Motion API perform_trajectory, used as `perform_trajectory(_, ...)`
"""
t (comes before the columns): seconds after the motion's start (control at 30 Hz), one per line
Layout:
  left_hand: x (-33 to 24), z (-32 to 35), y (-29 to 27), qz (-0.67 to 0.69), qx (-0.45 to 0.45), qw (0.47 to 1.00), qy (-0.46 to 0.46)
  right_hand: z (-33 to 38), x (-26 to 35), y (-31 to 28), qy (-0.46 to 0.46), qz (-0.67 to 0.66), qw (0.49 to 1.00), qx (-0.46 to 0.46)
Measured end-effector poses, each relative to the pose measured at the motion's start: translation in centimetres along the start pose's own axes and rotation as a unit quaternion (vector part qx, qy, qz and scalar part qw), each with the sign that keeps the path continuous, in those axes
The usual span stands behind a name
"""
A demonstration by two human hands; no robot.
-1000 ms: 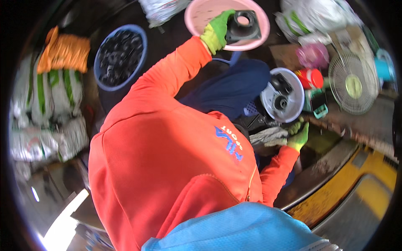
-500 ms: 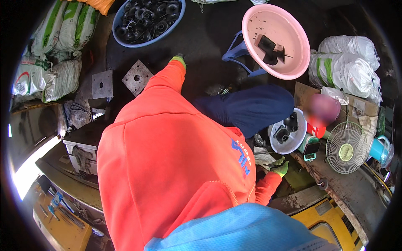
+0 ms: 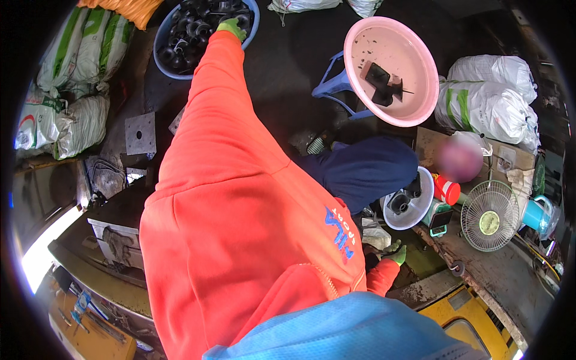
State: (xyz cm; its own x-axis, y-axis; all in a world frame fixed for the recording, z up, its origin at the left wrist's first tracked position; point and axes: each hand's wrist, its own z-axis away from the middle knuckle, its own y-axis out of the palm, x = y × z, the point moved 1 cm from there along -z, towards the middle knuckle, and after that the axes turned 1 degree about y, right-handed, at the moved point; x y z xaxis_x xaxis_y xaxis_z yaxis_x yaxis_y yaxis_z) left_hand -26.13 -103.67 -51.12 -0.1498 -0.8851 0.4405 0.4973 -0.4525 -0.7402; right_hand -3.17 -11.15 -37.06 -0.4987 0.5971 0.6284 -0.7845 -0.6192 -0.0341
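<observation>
Stretched farther than half a second ago, the left hand (image 3: pixel 231 27) in its green glove now reaches over the rim of the round blue plastic basin (image 3: pixel 161 37), onto the heap of black moulded rubber parts (image 3: pixel 193 30); whether its fingers have closed cannot be told. These parts look stiff, light and unbreakable, best taken by a collar or rim. The right hand (image 3: pixel 395 252), also gloved, rests low near the small white bowl (image 3: pixel 425 211), its grip hidden too.
</observation>
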Motion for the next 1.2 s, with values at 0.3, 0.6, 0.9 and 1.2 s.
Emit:
perform_trajectory(0.3,-17.1,3.6,0.0,-0.085,-0.111,0.957,0.256,-0.6,-0.2,0.5,0.034,0.008,0.998,0.050)
perform_trajectory(0.6,-27.3,5.4,-4.1,0.209,-0.220,0.906,0.294,-2.5,3.7,0.1,-0.213,0.078,0.973,0.035)
perform_trajectory(0.9,-36.0,15.6,-43.3,0.621,-0.373,0.529,0.443,0.0,6.8,1.3,-0.185,-0.153,0.948,0.208)
perform_trajectory(1.2,-62.8,18.3,-48.6,0.059,-0.152,0.763,0.625,5.2,7.5,3.4,-0.337,-0.010,0.939,0.073)
